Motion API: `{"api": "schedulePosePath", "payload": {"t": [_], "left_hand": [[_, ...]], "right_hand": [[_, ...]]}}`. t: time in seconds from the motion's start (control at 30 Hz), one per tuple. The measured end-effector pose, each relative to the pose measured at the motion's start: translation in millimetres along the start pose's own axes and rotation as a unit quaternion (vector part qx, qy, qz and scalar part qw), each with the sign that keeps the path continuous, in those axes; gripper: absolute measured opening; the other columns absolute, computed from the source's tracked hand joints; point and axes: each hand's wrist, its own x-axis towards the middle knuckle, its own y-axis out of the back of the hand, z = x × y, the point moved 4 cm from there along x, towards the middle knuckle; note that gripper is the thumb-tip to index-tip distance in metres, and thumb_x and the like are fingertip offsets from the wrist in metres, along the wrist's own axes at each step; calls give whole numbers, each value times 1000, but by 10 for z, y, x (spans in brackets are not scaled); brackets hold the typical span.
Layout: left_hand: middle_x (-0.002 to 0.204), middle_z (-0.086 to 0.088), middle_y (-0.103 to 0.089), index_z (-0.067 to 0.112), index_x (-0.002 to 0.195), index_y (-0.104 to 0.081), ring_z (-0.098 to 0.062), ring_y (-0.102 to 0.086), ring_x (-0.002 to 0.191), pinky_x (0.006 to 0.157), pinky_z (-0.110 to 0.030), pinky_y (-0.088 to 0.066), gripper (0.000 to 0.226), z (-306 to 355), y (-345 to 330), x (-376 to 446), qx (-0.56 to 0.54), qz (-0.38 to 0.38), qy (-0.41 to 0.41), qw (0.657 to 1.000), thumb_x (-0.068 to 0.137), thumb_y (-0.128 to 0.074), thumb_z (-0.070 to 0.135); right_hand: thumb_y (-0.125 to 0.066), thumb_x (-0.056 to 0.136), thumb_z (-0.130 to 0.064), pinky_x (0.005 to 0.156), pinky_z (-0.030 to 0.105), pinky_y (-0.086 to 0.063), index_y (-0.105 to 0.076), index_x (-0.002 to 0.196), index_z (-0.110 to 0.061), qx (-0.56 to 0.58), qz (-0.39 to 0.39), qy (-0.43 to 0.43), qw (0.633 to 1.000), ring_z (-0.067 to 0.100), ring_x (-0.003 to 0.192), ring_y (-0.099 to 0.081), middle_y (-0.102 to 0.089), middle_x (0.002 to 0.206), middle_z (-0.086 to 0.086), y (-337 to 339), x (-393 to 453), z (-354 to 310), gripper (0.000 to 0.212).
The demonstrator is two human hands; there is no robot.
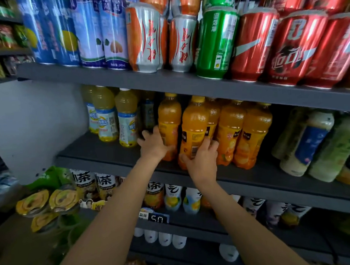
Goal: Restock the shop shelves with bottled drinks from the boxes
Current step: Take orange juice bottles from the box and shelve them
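Orange bottles being set on the middle shelf (103,154).
Left hand (152,145) grips one orange bottle (168,120), right hand (201,159) another (193,127); crowded neighbours could be toppled.

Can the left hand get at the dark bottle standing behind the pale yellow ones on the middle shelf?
Probably yes. The left hand grips an orange bottle right beside the dark bottle, and the shelf in front of that is bare. It would have to release its grip first.

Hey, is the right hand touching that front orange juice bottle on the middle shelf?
Touching. The head view shows the right hand with its fingers wrapped around the lower part of the front orange juice bottle, no gap between them.
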Motion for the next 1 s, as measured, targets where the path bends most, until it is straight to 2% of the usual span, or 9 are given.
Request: {"api": "schedulePosePath", "payload": {"t": [0.07, 0.13, 0.27, 0.4, 0.57, 0.73, 0.83, 0.9, 1.0], "left_hand": [[129, -17, -38, 13, 132, -37, -36, -42, 119, 96, -39, -36, 67, -21, -61, -51, -26, -7, 16, 1000, 79, -70, 37], [125, -16, -41, 13, 128, -43, -35, -49, 113, 92, -37, -39, 57, 17, -91, -45, -67, 25, 18, 997, 81, -68, 32], [129, -18, -41, 13, 130, -44, -36, -48, 115, 93, -38, -38, 47, 137, -192, 78, -131, 51, 29, 990, 88, -60, 27], [134, -17, -39, 16, 135, -41, -34, -44, 120, 96, -38, -38, 47, 154, -316, 305, -182, 29, 44, 982, 90, -56, 22], [129, -11, -53, 14, 134, -44, -26, -53, 116, 95, -35, -46, 49, -25, -354, 457, -290, -26, 60, 955, 88, -61, 17], [122, -6, -56, 16, 133, -46, -21, -52, 116, 103, -40, -42, 39, -147, -161, 233, -377, -25, -3, 926, 94, -49, 16], [128, 0, -52, 23, 137, -40, -13, -48, 117, 102, -31, -40, 46, -136, -63, 22, -380, -82, -60, 919, 93, -52, 19], [128, 5, -47, 26, 141, -33, -10, -47, 115, 95, -25, -39, 55, -108, -47, -66, -321, -123, -94, 935, 91, -55, 17], [137, -5, -46, 22, 145, -23, -20, -48, 122, 99, -32, -40, 70, -80, -112, -25, -201, -97, -112, 968, 87, -62, 16]], "right_hand": [[-72, 78, -35, 90, 42, -43, -27, 133, -8, -9, 7, -6, 1000, 33, 125, -35, -30, 134, 12, -20, 8, -20, 76], [-72, 77, -37, 89, 43, -43, -27, 133, -7, -15, 9, -7, 1000, 32, 124, -36, -32, 133, 12, -39, 20, -43, 77], [-72, 77, -39, 90, 41, -42, -30, 132, -8, -21, 11, -8, 1000, 30, 124, -37, -35, 132, 10, -38, 52, -28, 76], [-73, 75, -41, 88, 40, -44, -30, 131, -10, -29, 8, -4, 1000, 28, 122, -39, -36, 131, 9, -43, 76, 0, 77], [-71, 76, -42, 89, 38, -44, -30, 132, -9, -48, 29, 8, 998, 26, 122, -41, -38, 131, 9, -73, 48, -16, 77], [-70, 80, -27, 94, 41, -43, -31, 133, -5, -10, 34, 27, 999, 30, 124, -42, -43, 133, 12, -279, 71, -154, 70], [-64, 85, -19, 91, 40, -43, -35, 131, -3, 5, 26, 14, 1000, 32, 120, -45, -44, 129, 14, -399, 145, -260, 56], [-60, 87, -13, 92, 40, -42, -34, 132, -1, 11, 20, 2, 1000, 34, 119, -44, -41, 130, 16, -453, 185, -290, 53], [-54, 87, -3, 95, 38, -41, -40, 131, -1, 29, 1, 17, 999, 34, 118, -45, -43, 128, 17, -448, 161, -243, 46]]}}
